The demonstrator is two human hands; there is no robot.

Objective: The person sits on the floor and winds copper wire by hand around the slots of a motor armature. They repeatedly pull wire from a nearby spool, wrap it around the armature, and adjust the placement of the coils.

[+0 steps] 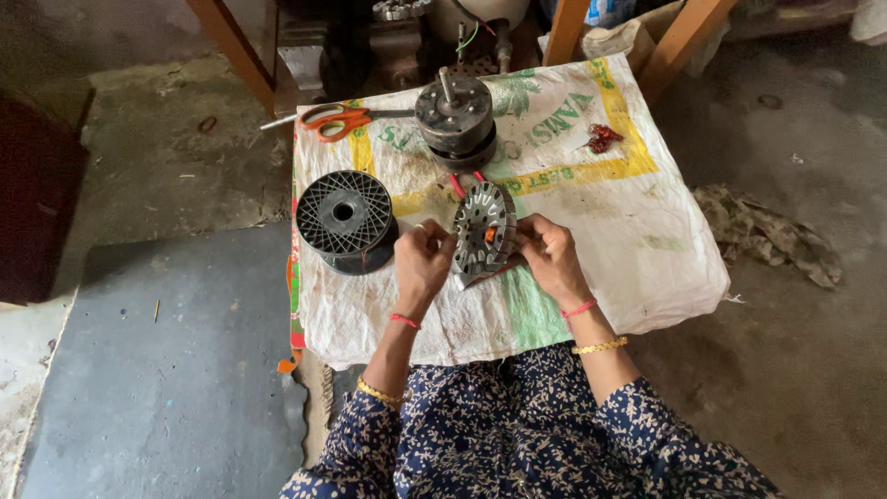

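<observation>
Both hands grip a round grey slotted metal stator core (484, 231) on edge near the middle of a sack-covered table (647, 240): left hand (422, 259), right hand (551, 254). A black plastic wire spool (346, 219) sits by the left edge; orange-handled scissors (337, 118) and a dark round motor housing (455, 115) lie along the far edge.

Stator (483, 231) rear face hidden; fingertips (528, 233) tucked behind; red bits (602, 138) unidentifiable.

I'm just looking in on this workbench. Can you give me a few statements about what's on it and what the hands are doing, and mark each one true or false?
1. Both hands hold the round slotted metal core. True.
2. The black wire spool lies to the right of the right hand. False: it lies beside the left hand, on the left.
3. The orange-handled scissors lie at the far edge of the sack cloth. True.
4. The motor housing is held in the left hand. False: it stands alone beyond the hands.
</observation>
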